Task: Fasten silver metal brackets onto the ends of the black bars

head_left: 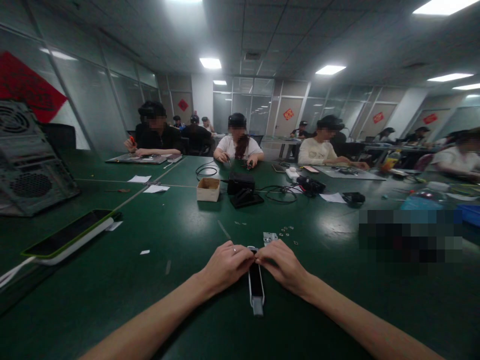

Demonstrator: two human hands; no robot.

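A slim, long device with a white rim and black middle (256, 282) lies lengthwise on the green table, a grey block at its near end. Over its far part my left hand (229, 262) and my right hand (282, 264) meet, fingers bent and pinched together. Whatever sits between the fingertips is too small or hidden to make out. A ring shows on a left finger. Just beyond my right hand lies a small metal plate with holes (269, 237). Several tiny ring-like pieces (287, 230) are scattered to its right.
Farther back stand an open cardboard box (208, 191) and a black device on a stand (242, 187), with cables beside them. A phone (71, 232) lies at left near a computer case (30, 165). A bottle (427, 197) is at right. Co-workers (238, 145) sit opposite.
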